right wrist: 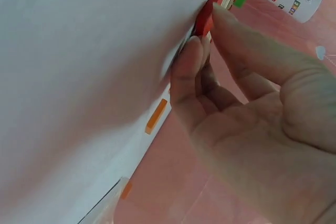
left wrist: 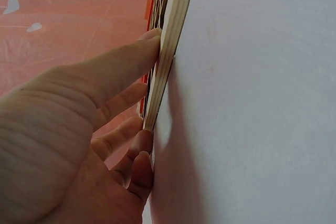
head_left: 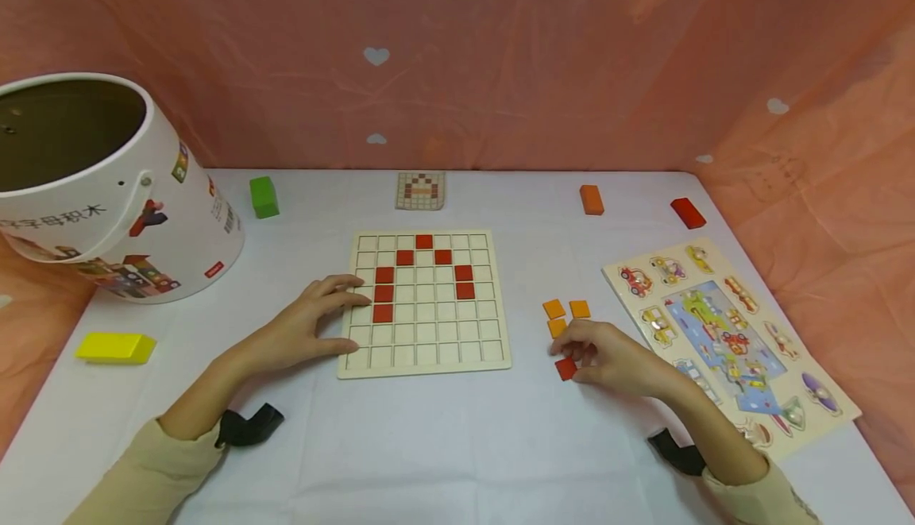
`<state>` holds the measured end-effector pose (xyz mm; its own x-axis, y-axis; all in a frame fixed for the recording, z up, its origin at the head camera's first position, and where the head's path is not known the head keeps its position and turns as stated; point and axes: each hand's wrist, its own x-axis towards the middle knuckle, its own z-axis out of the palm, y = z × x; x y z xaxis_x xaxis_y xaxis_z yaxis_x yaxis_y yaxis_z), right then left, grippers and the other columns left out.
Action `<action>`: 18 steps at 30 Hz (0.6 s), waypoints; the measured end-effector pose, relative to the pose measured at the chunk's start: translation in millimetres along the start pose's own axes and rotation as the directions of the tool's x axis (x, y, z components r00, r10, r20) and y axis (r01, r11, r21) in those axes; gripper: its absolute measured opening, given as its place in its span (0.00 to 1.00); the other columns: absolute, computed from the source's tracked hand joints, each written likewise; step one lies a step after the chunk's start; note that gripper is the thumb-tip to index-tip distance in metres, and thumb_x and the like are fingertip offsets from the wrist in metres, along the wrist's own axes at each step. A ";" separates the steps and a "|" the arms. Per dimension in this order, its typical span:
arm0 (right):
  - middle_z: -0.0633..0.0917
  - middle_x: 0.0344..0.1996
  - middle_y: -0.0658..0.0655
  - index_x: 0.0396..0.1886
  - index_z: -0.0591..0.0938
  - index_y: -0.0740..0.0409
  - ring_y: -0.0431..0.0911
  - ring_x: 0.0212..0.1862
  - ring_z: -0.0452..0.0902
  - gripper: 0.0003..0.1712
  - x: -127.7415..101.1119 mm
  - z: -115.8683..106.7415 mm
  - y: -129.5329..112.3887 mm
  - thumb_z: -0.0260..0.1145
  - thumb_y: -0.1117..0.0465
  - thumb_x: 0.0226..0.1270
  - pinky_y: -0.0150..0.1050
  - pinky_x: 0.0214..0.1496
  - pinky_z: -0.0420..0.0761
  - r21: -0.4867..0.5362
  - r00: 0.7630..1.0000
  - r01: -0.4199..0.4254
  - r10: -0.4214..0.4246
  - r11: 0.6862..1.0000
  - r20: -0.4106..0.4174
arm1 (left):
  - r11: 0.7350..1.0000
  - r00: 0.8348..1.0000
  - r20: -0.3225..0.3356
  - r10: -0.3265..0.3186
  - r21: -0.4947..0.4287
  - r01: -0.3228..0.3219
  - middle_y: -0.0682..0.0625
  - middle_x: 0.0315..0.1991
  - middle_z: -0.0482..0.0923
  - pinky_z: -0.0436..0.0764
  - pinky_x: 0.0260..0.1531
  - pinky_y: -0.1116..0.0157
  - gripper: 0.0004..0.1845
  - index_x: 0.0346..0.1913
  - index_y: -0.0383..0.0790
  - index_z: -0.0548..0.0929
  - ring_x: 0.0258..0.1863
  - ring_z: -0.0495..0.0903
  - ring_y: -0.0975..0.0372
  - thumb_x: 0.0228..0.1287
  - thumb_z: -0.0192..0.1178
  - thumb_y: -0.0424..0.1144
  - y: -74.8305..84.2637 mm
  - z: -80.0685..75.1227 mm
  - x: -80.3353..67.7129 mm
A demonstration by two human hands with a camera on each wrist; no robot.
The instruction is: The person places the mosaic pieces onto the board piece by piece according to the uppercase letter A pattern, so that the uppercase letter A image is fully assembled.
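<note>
A wooden grid board [head_left: 429, 350] lies on the table, with several red square tiles [head_left: 384, 293] set in its cells in an arch shape. My left hand [head_left: 300, 326] rests at its left edge. Those fingers are spread and fairly straight, the thumb near the lower corner; the left wrist view shows them touching the board's edge [left wrist: 167, 72]. To the right of the board, my right hand [head_left: 618, 358] pinches a red tile [head_left: 565, 368] between thumb and fingers, as the right wrist view also shows [right wrist: 208, 14]. Several orange tiles [head_left: 554, 309] lie just beyond that hand.
A pattern card [head_left: 421, 191] lies behind the board. A large white bucket [head_left: 193, 247] stands at the left, near green [head_left: 264, 197] and yellow [head_left: 116, 348] blocks. Orange [head_left: 592, 199] and red [head_left: 689, 213] blocks lie at the back right, beyond a picture puzzle board [head_left: 650, 271].
</note>
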<state>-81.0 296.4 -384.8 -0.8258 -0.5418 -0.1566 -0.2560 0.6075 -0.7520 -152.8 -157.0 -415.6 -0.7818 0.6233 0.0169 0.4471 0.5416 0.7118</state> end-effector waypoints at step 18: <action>0.86 0.40 0.56 0.46 0.85 0.67 0.46 0.36 0.79 0.11 71.4 -9.1 -35.3 0.65 0.75 0.65 0.35 0.39 0.80 0.049 0.994 0.095 -0.097 0.994 0.047 | 1.000 1.000 -0.010 0.017 0.000 -0.017 0.43 0.71 0.62 0.59 0.65 0.39 0.31 0.62 0.40 0.78 0.71 0.56 0.44 0.57 0.74 0.45 0.1 0.6 0.1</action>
<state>-135.6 241.6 -363.5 -0.7726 -0.6249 -0.1122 -0.3087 0.5242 -0.7937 -152.6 -156.6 -415.9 -0.7788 0.6262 0.0360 0.4599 0.5311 0.7116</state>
